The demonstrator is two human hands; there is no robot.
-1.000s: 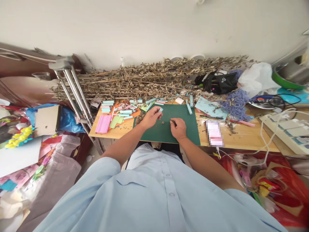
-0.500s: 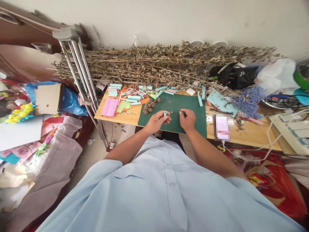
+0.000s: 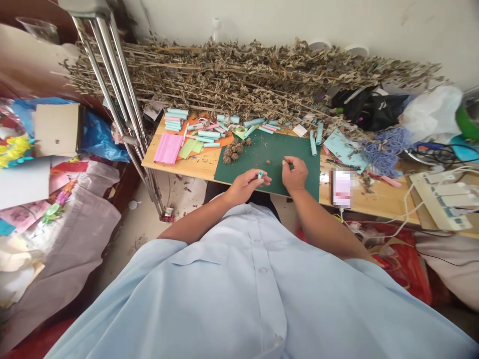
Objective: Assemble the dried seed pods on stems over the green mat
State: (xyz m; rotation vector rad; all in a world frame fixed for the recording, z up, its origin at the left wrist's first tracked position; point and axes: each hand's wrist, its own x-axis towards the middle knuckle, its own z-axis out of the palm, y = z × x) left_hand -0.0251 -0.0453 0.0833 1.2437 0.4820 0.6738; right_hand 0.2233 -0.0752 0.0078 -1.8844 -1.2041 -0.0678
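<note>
While the left hand (image 3: pixel 247 185) was positioned over the near edge of the green cutting mat (image 3: pixel 288 144), its thumb and fingers pinched a short blue-green paper tube (image 3: pixel 259 175), one open end of which faced upward; the remaining fingers were slightly bent and apart. The right hand (image 3: pixel 295 173) was located over the right portion of the mat, well apart from the tube, with its fingers curled toward the palm; whether they enclosed an object could not be determined. A single brown crumb (image 3: pixel 268 161) lay on the mat between the hands and slightly beyond them. A pile of brown dried plant clumps (image 3: pixel 232 151) occupied the far left portion of the mat. To the left, on the wooden table (image 3: pixel 205 170), were a stack of rolled paper tubes (image 3: pixel 175 117), pleated pink paper (image 3: pixel 167 148) and green paper slips (image 3: pixel 190 147). Two further blue tubes (image 3: pixel 313 143) lay side by side at the far right corner of the mat. A smartphone (image 3: pixel 342 188), its screen blurred, lay right of the mat with a white cable (image 3: pixel 341 214) at its near end. Bundled dried plant stems (image 3: pixel 224 75) extended along the wall, and a metal crutch (image 3: pixel 117 82) stood at the table's left end.
</note>
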